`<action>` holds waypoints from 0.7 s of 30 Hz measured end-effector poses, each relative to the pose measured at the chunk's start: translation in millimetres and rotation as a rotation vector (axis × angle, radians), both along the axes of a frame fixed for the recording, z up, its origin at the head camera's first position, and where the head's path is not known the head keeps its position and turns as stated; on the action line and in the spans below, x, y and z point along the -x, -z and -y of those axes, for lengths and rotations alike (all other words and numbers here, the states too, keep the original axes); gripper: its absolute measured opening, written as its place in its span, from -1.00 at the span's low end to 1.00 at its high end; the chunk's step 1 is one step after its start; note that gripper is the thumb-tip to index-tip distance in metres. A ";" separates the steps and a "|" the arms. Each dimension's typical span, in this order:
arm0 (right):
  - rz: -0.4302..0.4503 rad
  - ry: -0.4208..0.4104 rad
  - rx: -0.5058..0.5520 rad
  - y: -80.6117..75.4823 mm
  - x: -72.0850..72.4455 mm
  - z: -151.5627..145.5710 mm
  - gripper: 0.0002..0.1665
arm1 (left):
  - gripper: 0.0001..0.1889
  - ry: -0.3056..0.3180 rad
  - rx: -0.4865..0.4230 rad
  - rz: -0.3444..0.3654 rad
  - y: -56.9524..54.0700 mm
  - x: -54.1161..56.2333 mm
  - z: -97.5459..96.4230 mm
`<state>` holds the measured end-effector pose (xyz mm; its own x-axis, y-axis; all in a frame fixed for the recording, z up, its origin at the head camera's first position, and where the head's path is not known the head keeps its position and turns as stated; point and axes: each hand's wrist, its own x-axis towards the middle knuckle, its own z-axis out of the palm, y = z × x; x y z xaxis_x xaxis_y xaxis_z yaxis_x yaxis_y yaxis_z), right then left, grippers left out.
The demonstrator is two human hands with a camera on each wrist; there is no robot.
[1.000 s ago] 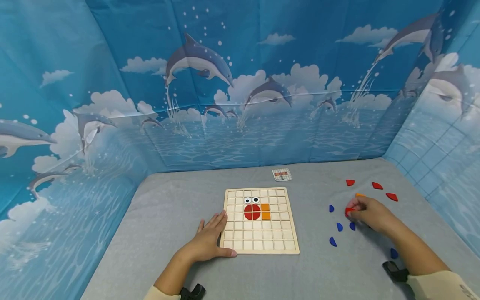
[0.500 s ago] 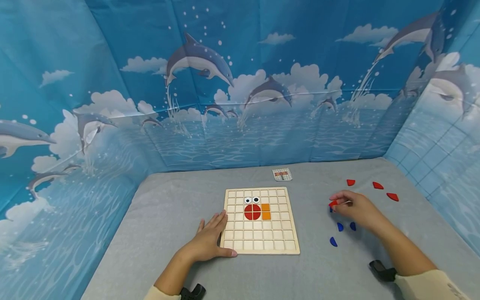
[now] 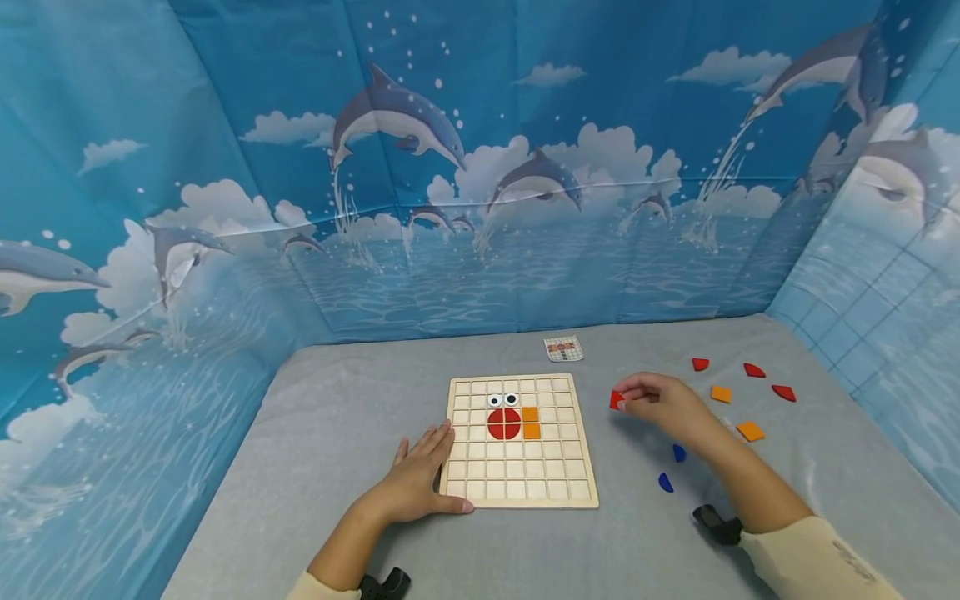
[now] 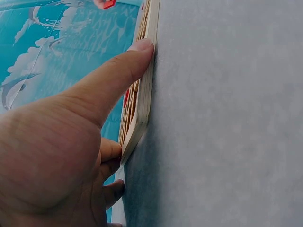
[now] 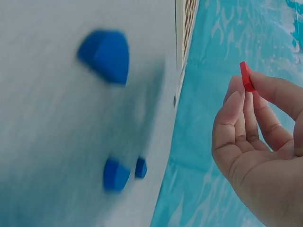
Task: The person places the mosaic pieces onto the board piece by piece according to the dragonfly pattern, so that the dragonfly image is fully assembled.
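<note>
- Right hand (image 3: 667,406) pinched a red piece (image 3: 616,400) above the grey cloth (image 3: 337,417).
- Left hand (image 3: 420,475), fingers extended, touched the grid board (image 3: 555,468), left of that pinch.
- Blue pieces (image 3: 666,482) lay on the pinch's near side.

left hand (image 3: 417,482) touches board (image 3: 517,489) | right hand (image 3: 671,408) pinches red piece (image 3: 616,401), right of board | card (image 3: 564,348) beyond board | two orange squares (image 3: 532,431) on board
</note>
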<state>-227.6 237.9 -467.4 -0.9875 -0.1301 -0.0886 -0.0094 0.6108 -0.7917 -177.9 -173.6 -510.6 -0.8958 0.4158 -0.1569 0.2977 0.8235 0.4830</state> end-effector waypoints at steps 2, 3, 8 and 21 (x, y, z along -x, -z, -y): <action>-0.017 -0.011 0.011 0.2 1.9 6.8 -0.68 | 0.28 -0.001 -0.003 -0.002 -0.1 -0.4 -0.1; -0.024 -0.021 0.021 0.2 2.8 10.1 -0.68 | 0.27 -0.001 -0.003 -0.003 -0.3 -0.6 -0.1; 0.003 -0.039 0.048 2.3 7.7 23.7 -0.68 | 0.27 0.001 -0.007 -0.002 -0.7 -1.9 -1.3; 0.038 -0.087 0.085 8.6 18.7 54.3 -0.74 | 0.28 -0.006 -0.003 -0.007 2.2 -2.3 -2.6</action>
